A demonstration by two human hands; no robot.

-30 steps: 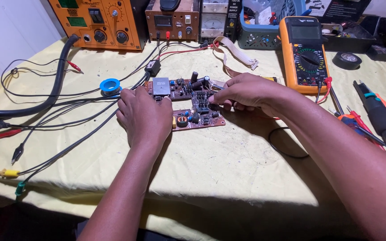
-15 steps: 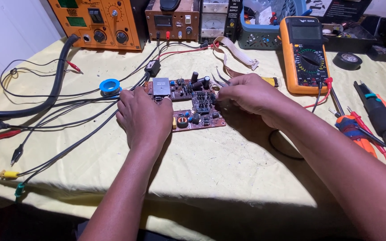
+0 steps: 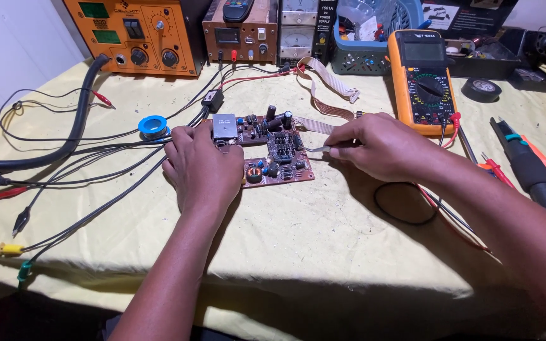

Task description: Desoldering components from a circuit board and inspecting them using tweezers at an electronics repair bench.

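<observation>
A brown circuit board (image 3: 279, 148) with black parts and a small metal box lies on the yellow cloth at centre. My left hand (image 3: 203, 167) rests flat on the board's left end, fingers curled over its edge. My right hand (image 3: 380, 145) hovers just right of the board, pinching thin metal tweezers (image 3: 317, 149). Their tip points left, at the board's right edge. A flat ribbon cable (image 3: 323, 79) runs from the board toward the back.
An orange multimeter (image 3: 421, 79) lies behind my right hand, with leads trailing under my wrist. A blue solder spool (image 3: 153, 125), clip leads (image 3: 20, 221) and a thick black cable (image 3: 77, 120) lie left. Bench supplies (image 3: 137, 31) stand at the back; hand tools (image 3: 526, 167) lie right.
My right hand has drawn back to the right, off the board's top, bringing the tweezers to the board's right edge. My left hand has stayed put.
</observation>
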